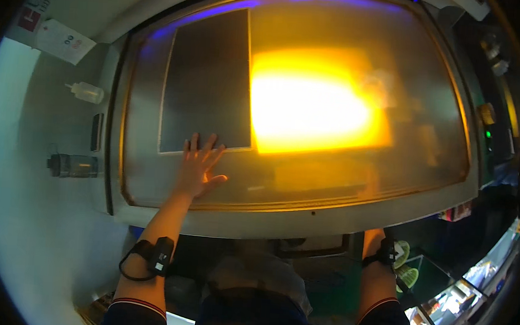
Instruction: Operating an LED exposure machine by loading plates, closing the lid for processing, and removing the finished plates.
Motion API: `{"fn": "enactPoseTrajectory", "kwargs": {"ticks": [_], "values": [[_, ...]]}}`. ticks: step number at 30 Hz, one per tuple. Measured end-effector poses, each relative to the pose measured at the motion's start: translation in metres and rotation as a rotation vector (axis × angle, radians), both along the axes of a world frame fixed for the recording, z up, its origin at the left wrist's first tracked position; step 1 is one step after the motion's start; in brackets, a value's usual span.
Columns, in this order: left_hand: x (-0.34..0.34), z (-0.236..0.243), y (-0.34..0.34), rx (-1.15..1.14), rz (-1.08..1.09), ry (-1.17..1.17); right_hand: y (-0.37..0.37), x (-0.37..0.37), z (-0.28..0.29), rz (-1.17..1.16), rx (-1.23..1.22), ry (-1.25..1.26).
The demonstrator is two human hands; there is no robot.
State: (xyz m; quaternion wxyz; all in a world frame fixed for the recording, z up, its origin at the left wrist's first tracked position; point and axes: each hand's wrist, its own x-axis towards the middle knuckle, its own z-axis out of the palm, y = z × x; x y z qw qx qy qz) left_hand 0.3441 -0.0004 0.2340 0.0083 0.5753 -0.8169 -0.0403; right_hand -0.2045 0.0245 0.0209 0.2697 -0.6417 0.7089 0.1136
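A dark rectangular sheet with a pale border [208, 82] lies on the left part of a wide, glossy, framed panel [324, 190]. My left hand [197, 167] is open, its fingers spread. Its fingertips rest at the near edge of the sheet, and the palm is over the bare panel. Right of the sheet a bright yellow-white rectangle of light [310, 112] glows. My right forearm [378, 271] reaches up to the front of the machine. Past the wrist, my right hand is hidden at the front rim, so its fingers do not show.
On the pale ledge at left are a squeeze bottle [87, 92], a dark flat object [97, 132] and a dark cylindrical bottle [74, 166]. A raised metal frame edge [281, 207] runs round the panel. Green basket-like items [407, 274] are at the lower right.
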Motion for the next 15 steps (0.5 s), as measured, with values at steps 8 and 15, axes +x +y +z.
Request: {"fn": "enactPoseTrajectory", "kwargs": {"ticks": [8,15], "values": [[0.010,0.017,0.008,-0.002,0.012,-0.030,0.063,0.038,-0.049,0.011,0.026,-0.042],[-0.004,0.017,0.000,0.015,-0.001,-0.034,0.130,0.035,-0.043,-0.029,-0.086,-0.072]]}}
